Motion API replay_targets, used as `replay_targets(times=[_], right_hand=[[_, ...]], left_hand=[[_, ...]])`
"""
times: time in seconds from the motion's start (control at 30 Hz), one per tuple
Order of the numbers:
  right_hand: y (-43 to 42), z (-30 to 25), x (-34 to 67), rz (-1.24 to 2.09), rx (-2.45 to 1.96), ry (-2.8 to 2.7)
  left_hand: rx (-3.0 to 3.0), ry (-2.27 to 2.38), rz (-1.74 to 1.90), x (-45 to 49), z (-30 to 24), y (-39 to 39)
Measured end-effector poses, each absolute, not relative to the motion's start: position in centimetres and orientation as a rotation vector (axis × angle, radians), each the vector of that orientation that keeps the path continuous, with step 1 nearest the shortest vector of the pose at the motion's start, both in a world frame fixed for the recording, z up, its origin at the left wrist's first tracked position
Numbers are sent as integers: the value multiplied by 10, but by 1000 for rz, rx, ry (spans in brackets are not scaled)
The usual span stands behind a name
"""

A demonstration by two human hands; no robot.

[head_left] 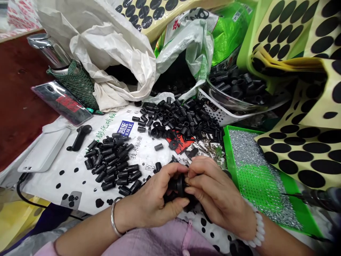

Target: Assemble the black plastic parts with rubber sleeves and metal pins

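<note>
My left hand (153, 197), with a metal bangle at the wrist, is closed around a round black plastic part with a flange (181, 185). Against the right side of that part, my right hand (218, 195) is pinched, fingertips together; whatever lies between them is too small or hidden to name. Left of my hands lies a pile of black plastic sleeves (114, 160). Beyond them spreads a heap of shorter black caps (176, 115), with black screws (213, 131) and small metal pieces (210, 148) near its right end.
At right stands a green tray (295, 209) of small silvery pieces, with a driver bit (293, 195) reaching over it. Sheets of black round stickers (289, 138) hang above. A phone (62, 101), a white power bank (45, 149) and a flask (50, 53) are at left; open sacks (128, 71) stand behind.
</note>
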State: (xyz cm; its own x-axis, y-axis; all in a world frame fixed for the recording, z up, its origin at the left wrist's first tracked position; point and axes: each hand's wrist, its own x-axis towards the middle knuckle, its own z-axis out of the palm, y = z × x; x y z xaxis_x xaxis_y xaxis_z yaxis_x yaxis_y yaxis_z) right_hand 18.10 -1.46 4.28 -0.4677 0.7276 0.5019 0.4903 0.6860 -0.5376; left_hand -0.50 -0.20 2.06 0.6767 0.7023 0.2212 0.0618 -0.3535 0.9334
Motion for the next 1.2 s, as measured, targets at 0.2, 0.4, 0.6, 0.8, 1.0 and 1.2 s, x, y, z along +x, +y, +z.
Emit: replay_targets(times=[0.2, 0.4, 0.6, 0.8, 1.0, 1.2], right_hand=[[-12, 47, 182, 421, -943, -2152], [-15, 44, 185, 473, -1011, -2132], [-21, 41, 188, 291, -994, -2170], [-31, 39, 186, 302, -1087, -2105], [-37, 37, 178, 579, -1216, -1910], [-39, 37, 178, 624, -1277, -1841]], left_hand=[[1685, 492, 729, -7, 23, -1], [1648, 691, 723, -9, 16, -4], [1997, 796, 753, -10, 17, 0], [2012, 748, 792, -8, 19, 1], [2003, 736, 889, -8, 17, 1], [2018, 730, 910, -6, 13, 1]])
